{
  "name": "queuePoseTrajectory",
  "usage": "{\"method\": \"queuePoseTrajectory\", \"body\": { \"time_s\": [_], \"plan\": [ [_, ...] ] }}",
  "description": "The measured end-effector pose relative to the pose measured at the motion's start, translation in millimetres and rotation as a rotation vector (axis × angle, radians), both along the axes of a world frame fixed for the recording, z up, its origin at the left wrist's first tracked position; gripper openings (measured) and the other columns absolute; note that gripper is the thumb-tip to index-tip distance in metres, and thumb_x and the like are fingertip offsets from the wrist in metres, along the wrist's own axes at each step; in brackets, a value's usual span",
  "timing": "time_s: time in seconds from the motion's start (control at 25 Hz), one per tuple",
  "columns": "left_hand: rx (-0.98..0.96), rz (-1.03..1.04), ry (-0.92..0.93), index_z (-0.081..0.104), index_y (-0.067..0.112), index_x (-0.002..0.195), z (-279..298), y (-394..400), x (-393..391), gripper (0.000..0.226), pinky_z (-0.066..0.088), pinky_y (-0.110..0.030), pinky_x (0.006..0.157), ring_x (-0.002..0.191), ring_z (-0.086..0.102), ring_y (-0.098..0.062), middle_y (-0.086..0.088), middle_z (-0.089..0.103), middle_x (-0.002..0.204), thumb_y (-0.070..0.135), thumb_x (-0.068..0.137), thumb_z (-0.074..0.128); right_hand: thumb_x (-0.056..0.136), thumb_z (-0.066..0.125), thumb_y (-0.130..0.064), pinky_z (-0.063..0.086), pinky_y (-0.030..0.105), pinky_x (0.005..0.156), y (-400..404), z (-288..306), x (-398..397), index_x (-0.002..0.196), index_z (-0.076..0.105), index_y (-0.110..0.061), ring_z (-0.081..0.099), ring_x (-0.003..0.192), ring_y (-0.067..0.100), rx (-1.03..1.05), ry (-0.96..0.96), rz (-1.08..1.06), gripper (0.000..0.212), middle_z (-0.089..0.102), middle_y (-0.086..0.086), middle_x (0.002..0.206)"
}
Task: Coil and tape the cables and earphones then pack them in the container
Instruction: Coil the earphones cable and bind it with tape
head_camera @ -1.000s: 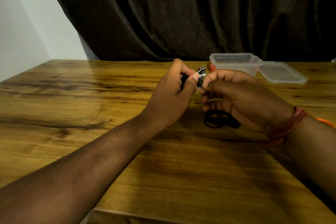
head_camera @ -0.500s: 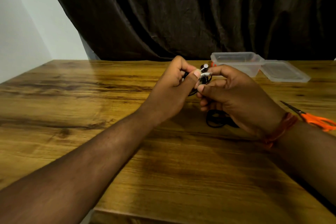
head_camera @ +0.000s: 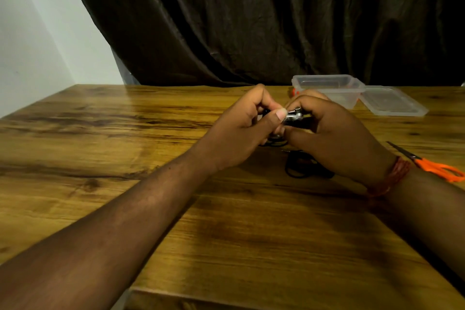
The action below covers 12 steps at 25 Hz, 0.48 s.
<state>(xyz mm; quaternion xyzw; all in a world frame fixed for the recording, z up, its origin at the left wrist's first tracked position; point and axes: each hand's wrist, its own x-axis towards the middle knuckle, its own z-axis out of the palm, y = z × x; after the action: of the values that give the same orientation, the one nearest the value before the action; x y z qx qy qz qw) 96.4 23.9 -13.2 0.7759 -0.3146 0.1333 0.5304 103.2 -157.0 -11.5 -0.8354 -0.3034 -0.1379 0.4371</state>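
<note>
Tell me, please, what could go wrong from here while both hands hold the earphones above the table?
The earphones are only pinched between the left hand and right hand, so the loops could spring loose. The right forearm lies close to the scissors and might knock them. The loose black cable beneath could snag.

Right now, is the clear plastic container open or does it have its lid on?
Open. The container has no lid on; its lid lies flat on the table beside it.
</note>
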Motion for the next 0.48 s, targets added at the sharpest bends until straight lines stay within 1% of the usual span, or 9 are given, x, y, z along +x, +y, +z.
{"method": "queuePoseTrajectory", "body": {
  "time_s": [0.08, 0.12, 0.2, 0.32, 0.4, 0.48],
  "plan": [
    [0.006, -0.009, -0.032, 0.052, 0.028, 0.091, -0.4, -0.8, -0.9, 0.010, 0.049, -0.021, 0.057, 0.065, 0.057, -0.001, 0.013, 0.062, 0.076, 0.021, 0.098, 0.054, 0.077, 0.063, -0.043, 0.051, 0.043, 0.062, 1.7, -1.5, -0.8, 0.089, 0.058, -0.016, 0.061, 0.071, 0.021, 0.036, 0.047, 0.036, 0.029, 0.064, 0.003, 0.079],
    [0.005, -0.007, -0.040, 0.052, 0.027, 0.092, -0.7, -1.1, -1.1, 0.009, 0.050, -0.022, 0.056, 0.064, 0.058, -0.002, 0.012, 0.063, 0.076, 0.020, 0.098, 0.054, 0.076, 0.061, -0.045, 0.052, 0.047, 0.062, 2.3, -2.6, 0.2, 0.088, 0.056, -0.016, 0.063, 0.072, 0.024, 0.046, 0.051, 0.045, 0.032, 0.066, 0.005, 0.078],
    [-0.014, -0.005, -0.040, 0.052, 0.027, 0.092, -0.3, -1.8, -2.0, 0.010, 0.050, -0.023, 0.055, 0.061, 0.060, -0.004, 0.011, 0.063, 0.076, 0.019, 0.099, 0.053, 0.078, 0.058, -0.042, 0.052, 0.054, 0.067, 3.5, -4.2, 2.2, 0.089, 0.055, -0.016, 0.065, 0.076, 0.030, 0.070, 0.043, 0.067, 0.029, 0.068, 0.008, 0.080],
    [-0.052, -0.014, -0.029, 0.051, 0.026, 0.092, -0.4, -3.3, -1.9, 0.012, 0.049, -0.022, 0.056, 0.059, 0.060, -0.004, 0.010, 0.064, 0.075, 0.016, 0.099, 0.052, 0.080, 0.056, -0.040, 0.052, 0.057, 0.068, 4.0, -5.1, 3.6, 0.090, 0.055, -0.017, 0.065, 0.078, 0.033, 0.102, 0.057, 0.086, 0.025, 0.068, 0.010, 0.082],
    [-0.069, -0.012, -0.005, 0.051, 0.022, 0.093, -2.2, -4.1, -1.8, 0.010, 0.049, -0.021, 0.056, 0.059, 0.059, -0.005, 0.009, 0.064, 0.074, 0.015, 0.099, 0.052, 0.083, 0.059, -0.033, 0.055, 0.053, 0.071, 2.9, -6.8, 5.8, 0.091, 0.058, -0.015, 0.067, 0.080, 0.032, 0.133, 0.137, 0.106, 0.020, 0.069, 0.013, 0.084],
    [-0.088, -0.006, 0.031, 0.051, 0.019, 0.094, -3.6, -3.6, -1.8, 0.008, 0.048, -0.020, 0.055, 0.059, 0.058, -0.005, 0.009, 0.064, 0.073, 0.014, 0.100, 0.052, 0.090, 0.059, -0.017, 0.059, 0.037, 0.073, 1.2, -7.1, 7.2, 0.096, 0.066, -0.010, 0.071, 0.084, 0.023, 0.243, 0.342, 0.209, 0.012, 0.074, 0.011, 0.089]
  ]
}}
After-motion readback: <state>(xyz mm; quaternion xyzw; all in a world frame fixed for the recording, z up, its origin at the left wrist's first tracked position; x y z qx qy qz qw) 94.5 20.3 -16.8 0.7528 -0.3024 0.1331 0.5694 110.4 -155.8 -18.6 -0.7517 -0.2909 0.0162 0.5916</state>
